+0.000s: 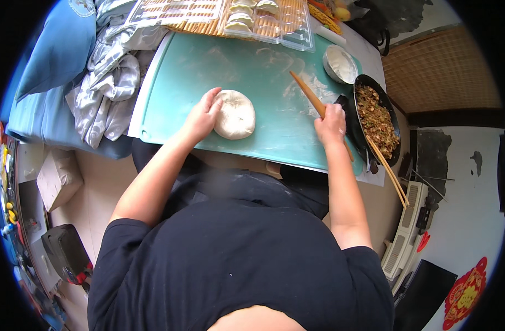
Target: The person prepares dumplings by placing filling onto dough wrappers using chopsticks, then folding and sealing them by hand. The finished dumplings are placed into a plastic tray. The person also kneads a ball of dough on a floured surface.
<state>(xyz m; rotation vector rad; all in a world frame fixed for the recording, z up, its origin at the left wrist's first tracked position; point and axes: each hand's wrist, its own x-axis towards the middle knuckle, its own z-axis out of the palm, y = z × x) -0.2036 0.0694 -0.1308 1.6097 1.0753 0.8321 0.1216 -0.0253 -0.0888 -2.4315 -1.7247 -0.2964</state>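
A round, flattened piece of white dough (236, 115) lies on the green mat (175, 77). My left hand (204, 115) grips its left edge, with fingers and thumb curved against the side. Toward the right of the mat, my right hand (331, 126) is closed around a tapered wooden rolling pin (307, 94). The pin slants, its far tip pointing up and left over a floury patch, its near end showing below my wrist. Some distance separates the pin from the dough.
A pan of chopped filling (376, 118) sits at the right edge, chopsticks (389, 174) leaning on it. Behind it stands a bowl of flour (340, 63). A clear plastic tray (269, 27) with several dumplings (241, 16) is at the back. Bunched grey cloth (112, 83) lies left.
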